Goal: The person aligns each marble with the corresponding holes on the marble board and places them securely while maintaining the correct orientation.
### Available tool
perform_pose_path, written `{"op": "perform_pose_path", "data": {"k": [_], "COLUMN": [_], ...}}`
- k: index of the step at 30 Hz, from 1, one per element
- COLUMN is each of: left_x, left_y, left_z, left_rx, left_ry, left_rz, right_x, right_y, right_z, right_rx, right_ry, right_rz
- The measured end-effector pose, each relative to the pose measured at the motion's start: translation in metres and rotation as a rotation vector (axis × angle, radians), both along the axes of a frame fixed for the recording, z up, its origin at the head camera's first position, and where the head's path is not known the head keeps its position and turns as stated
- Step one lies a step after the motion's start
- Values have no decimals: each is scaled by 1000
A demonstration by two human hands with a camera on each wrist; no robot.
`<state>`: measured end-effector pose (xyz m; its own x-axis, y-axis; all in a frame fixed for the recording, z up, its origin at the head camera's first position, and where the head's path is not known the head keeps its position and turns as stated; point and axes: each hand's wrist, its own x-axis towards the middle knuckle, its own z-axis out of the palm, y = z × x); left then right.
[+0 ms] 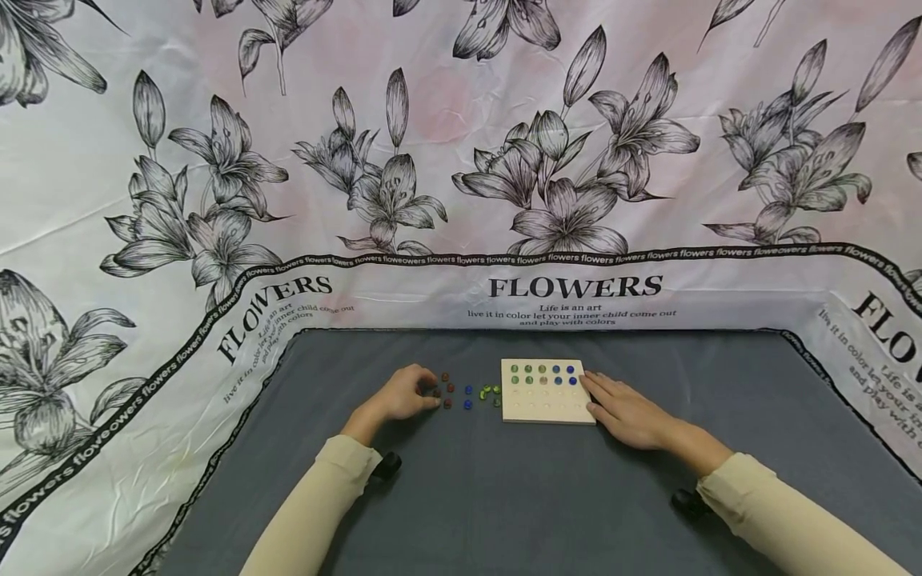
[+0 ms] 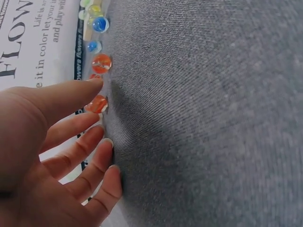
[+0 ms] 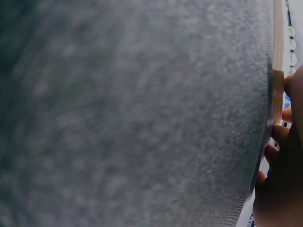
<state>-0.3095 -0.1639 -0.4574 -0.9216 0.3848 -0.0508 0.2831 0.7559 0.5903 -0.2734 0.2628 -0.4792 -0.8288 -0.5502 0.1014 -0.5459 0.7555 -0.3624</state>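
My left hand (image 1: 402, 394) is at the left end of the loose marbles, thumb and fingers spread apart. An orange marble (image 2: 98, 104) lies between the thumb and index fingertip, close to the index finger, with a gap to the thumb. Other orange marbles (image 1: 450, 388) lie just right of this hand. A pale wooden board (image 1: 529, 414) with rows of shallow holes stands right of them. Green marbles (image 1: 528, 369) and blue marbles (image 1: 571, 370) sit in its two far rows. Fairly straight fingers of my right hand (image 1: 630, 412) rest on the board's right edge.
Between the orange marbles and the board lie two loose blue marbles (image 1: 468, 390) and several yellow-green ones (image 1: 486, 390). A grey cloth (image 1: 461, 496) covers the tabletop. Behind it hangs a white sheet (image 1: 403, 300) printed with flowers and lettering.
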Motion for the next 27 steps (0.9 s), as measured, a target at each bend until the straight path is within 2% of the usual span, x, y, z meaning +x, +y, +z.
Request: {"op": "perform_pose_path", "data": {"k": [4, 7, 10, 16, 21, 27], "left_x": [-2, -3, -6, -11, -10, -9], "left_y": [2, 2, 0, -3, 0, 2], "left_z": [-3, -3, -4, -6, -5, -8], "left_rx": [5, 17, 41, 62, 73, 44], "left_ry": [3, 2, 6, 17, -3, 2], "left_rz": [33, 45, 44, 42, 49, 56], "right_x": [-2, 0, -1, -3, -1, -6], "right_y": [2, 1, 0, -1, 1, 5], "right_z": [-5, -3, 0, -2, 0, -12], "right_rx": [-14, -11, -13, -28, -23, -22], "right_ry": [29, 25, 7, 38, 7, 33], "right_rz": [6, 1, -8, 3, -3, 16]}}
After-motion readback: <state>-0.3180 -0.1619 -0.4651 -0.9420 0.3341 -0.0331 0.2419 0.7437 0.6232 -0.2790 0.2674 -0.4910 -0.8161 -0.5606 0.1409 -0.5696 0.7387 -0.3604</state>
